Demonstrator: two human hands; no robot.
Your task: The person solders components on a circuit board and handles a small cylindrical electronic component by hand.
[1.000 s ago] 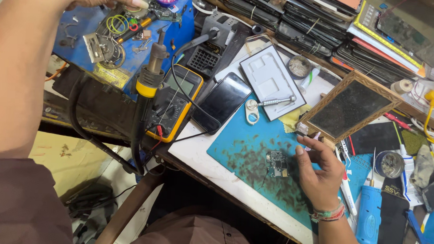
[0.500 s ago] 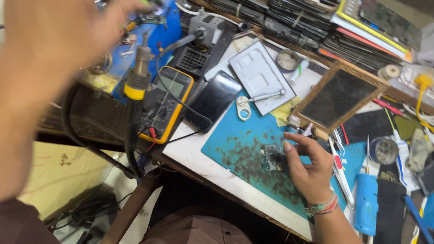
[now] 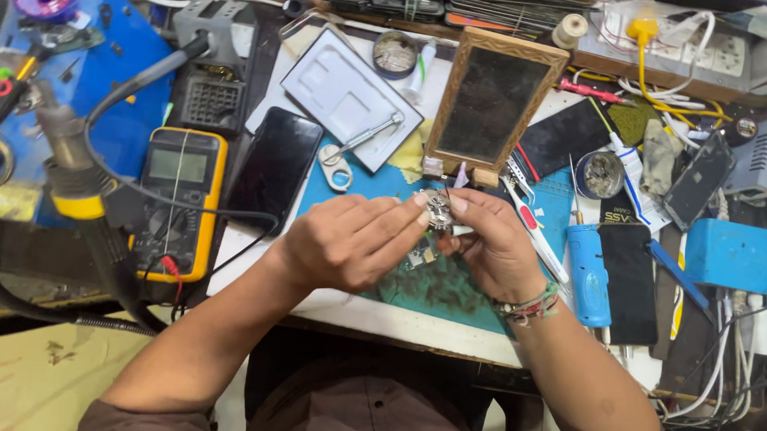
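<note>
Meeting over the middle of the bench, the left hand (image 3: 348, 240) and the right hand (image 3: 494, 246) pinch a small metal part (image 3: 440, 211) between them. The fingertips of both hands are closed together on it, the left from one side, the right from the other, so the part hangs just above the teal work mat (image 3: 432, 287). What kind of part it is cannot be told; it is small and shiny. A tiny circuit board (image 3: 416, 258) lies on the mat right under the hands. Left of the mat lies a dark phone (image 3: 275, 169), and beyond it a yellow multimeter (image 3: 180, 200) with its leads plugged in. A hot-air handle (image 3: 73, 167) with a yellow band stands at the far left. Behind the hands a wooden-framed dark panel (image 3: 492, 104) leans, and a white phone back (image 3: 350, 98) carries tweezers (image 3: 356, 144). A blue tool (image 3: 590, 272) lies to the right of the mat.
</note>
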